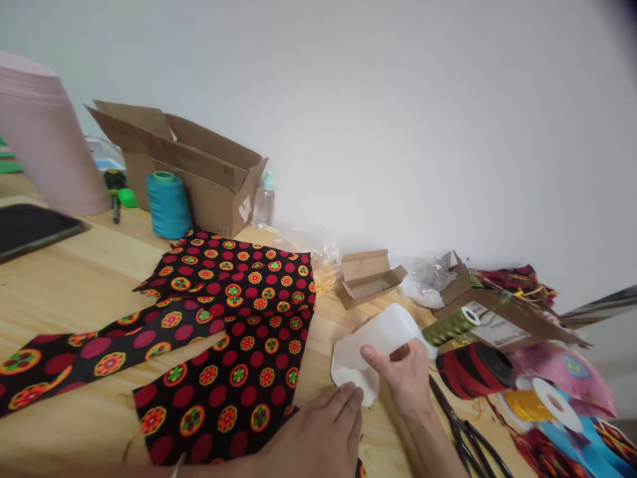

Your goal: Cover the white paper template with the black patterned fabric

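White sheet (365, 340), matl. unclear, is laid on wooden tabletop (99, 282), just R of dotted cloth (239, 345). Far part is curled over loosely, approx. like a roll; near end is pressed flat.

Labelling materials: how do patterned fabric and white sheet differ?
The patterned fabric is black with red dots and flower medallions; the white sheet is plain. The fabric spreads mostly flat; the sheet, gripped by the right hand, is partly curled. The fabric covers more of the wooden tabletop than the sheet. Both lie on it.
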A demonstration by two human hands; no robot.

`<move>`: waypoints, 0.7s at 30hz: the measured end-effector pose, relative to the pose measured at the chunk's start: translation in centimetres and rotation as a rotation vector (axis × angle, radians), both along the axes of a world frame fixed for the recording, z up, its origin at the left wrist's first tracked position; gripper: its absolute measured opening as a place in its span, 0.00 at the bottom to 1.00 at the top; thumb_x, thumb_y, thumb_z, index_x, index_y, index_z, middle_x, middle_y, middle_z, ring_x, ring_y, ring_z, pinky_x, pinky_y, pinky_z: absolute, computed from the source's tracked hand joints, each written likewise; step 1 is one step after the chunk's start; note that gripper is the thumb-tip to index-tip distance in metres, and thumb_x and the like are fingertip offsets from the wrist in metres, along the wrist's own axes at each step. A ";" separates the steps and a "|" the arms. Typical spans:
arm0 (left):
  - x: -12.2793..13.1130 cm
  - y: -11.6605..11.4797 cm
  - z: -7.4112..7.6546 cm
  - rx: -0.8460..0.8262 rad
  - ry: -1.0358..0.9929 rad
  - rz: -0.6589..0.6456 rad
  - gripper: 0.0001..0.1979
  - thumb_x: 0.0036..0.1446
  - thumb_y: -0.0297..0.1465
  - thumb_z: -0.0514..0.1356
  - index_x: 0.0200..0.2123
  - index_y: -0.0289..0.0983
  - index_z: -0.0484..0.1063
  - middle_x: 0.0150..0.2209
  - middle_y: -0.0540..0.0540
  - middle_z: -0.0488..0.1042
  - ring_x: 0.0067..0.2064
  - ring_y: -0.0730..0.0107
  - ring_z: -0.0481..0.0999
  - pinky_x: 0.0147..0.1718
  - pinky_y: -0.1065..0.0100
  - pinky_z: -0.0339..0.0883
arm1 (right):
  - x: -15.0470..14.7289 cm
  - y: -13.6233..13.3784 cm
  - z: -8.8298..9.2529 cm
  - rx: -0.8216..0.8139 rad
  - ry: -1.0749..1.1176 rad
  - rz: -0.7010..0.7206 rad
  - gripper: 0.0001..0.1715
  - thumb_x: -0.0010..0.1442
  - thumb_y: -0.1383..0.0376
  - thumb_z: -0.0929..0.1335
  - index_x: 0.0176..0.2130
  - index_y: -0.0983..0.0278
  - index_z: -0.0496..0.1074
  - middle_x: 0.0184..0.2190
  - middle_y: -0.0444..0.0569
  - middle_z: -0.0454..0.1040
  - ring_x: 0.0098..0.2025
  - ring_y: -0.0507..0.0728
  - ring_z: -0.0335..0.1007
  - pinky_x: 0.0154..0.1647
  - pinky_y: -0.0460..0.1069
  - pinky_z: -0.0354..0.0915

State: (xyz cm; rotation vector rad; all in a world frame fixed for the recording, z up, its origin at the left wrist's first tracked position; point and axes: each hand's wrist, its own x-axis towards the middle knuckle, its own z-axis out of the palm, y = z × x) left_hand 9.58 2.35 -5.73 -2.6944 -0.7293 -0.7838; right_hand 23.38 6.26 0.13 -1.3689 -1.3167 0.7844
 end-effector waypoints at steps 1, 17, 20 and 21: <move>0.0 0.0 0.0 -0.004 0.009 -0.009 0.19 0.61 0.26 0.43 0.41 0.27 0.72 0.42 0.40 0.76 0.43 0.65 0.73 0.42 0.67 0.58 | 0.0 0.0 0.1 -0.005 0.000 0.016 0.14 0.36 0.61 0.74 0.22 0.66 0.70 0.19 0.47 0.74 0.21 0.55 0.68 0.22 0.48 0.65; -0.1 0.0 -0.3 -0.017 0.028 -0.002 0.17 0.60 0.28 0.46 0.42 0.28 0.71 0.43 0.40 0.75 0.45 0.64 0.71 0.43 0.67 0.57 | 0.6 -0.1 -0.7 -0.025 0.118 0.105 0.13 0.36 0.62 0.74 0.25 0.66 0.72 0.21 0.48 0.75 0.24 0.57 0.70 0.25 0.49 0.66; -0.1 -0.1 -0.1 -0.006 0.020 -0.033 0.16 0.60 0.28 0.46 0.43 0.28 0.71 0.44 0.41 0.75 0.46 0.64 0.70 0.44 0.67 0.57 | 1.1 0.3 -1.1 0.096 0.270 -0.045 0.14 0.38 0.62 0.74 0.26 0.66 0.72 0.22 0.48 0.75 0.25 0.56 0.70 0.26 0.49 0.66; -0.2 -0.1 0.2 -0.003 0.005 -0.056 0.15 0.60 0.28 0.47 0.43 0.29 0.70 0.44 0.41 0.75 0.46 0.64 0.70 0.44 0.67 0.57 | 1.5 0.4 -1.1 0.137 0.330 -0.085 0.14 0.39 0.62 0.74 0.28 0.66 0.72 0.24 0.49 0.76 0.26 0.56 0.70 0.27 0.49 0.66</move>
